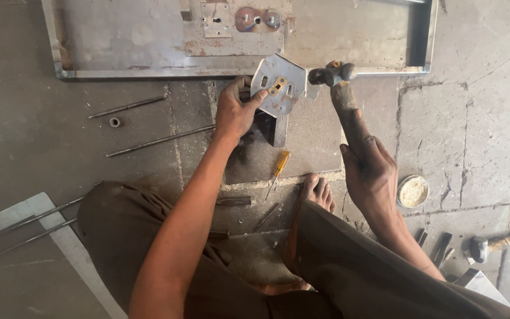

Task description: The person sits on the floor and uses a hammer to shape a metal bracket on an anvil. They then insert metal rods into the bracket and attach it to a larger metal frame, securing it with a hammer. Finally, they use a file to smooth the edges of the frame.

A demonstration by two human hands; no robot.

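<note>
While I squat on the cracked concrete floor [473, 118] with my bare foot [319, 192] planted forward, my hands work apart from each other, with open floor between them where a yellow-handled screwdriver [278, 168] lies. My right hand [370, 174] is wrapped tight round the wooden handle of a hammer [340, 97], its head level with the edge of the grey metal plate [278, 88] that my left hand [234, 112] pinches upright just beside it. Beyond them runs the rim of a big sheet-metal panel [149, 41], thin steel rods [157, 140] lie loose to the left, and a small round tin of pale powder [413, 191] sits right.
</note>
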